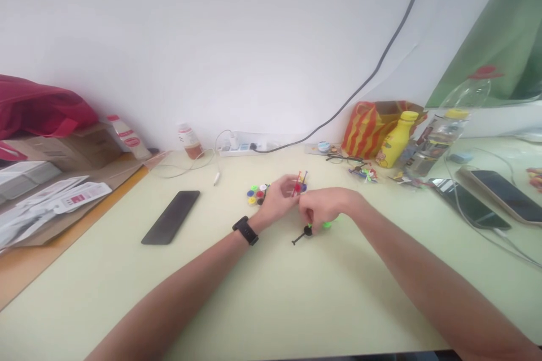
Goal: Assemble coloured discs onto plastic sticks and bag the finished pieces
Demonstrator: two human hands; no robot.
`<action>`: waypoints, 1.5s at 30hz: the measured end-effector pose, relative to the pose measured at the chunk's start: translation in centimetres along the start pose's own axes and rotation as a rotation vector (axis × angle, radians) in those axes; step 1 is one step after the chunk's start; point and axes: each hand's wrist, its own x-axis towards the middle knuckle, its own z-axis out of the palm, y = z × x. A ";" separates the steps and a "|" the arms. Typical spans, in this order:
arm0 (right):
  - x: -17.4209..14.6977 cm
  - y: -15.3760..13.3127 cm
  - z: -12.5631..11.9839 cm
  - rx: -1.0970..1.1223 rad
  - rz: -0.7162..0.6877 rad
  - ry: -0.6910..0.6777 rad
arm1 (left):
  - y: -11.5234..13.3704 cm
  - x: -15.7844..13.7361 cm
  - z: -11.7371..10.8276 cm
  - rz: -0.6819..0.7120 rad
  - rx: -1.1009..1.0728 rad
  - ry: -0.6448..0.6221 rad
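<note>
Black plastic piece (308, 231), smooth, at the right hand (319, 207) — smooth tabletop (275, 304) beneath; matt-looking phone (170, 218) well left, shiny plastic bottle (393, 144) well right.

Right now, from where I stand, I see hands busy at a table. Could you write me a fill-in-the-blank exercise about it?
1. A black-strapped watch circles the person's ____ wrist.
2. At the bare right hand, the small round piece whose thin rod points toward the pale green tabletop's near edge is ____.
3. The opaque, capped plastic bottle directly in front of the red-and-yellow striped bag is coloured ____.

Missing words: left; black; yellow.
</note>
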 end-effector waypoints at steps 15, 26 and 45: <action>-7.7 0.5 -3.5 0.567 -0.216 1.174 | 0.5 -0.5 0.6 -0.091 -0.105 -0.142; -5.4 -0.5 -3.3 0.457 -0.125 1.431 | 0.5 -0.4 0.6 -0.111 -0.027 -0.112; -5.3 -0.2 -3.0 0.412 -0.070 1.085 | 1.4 -0.2 0.7 -0.071 0.096 -0.005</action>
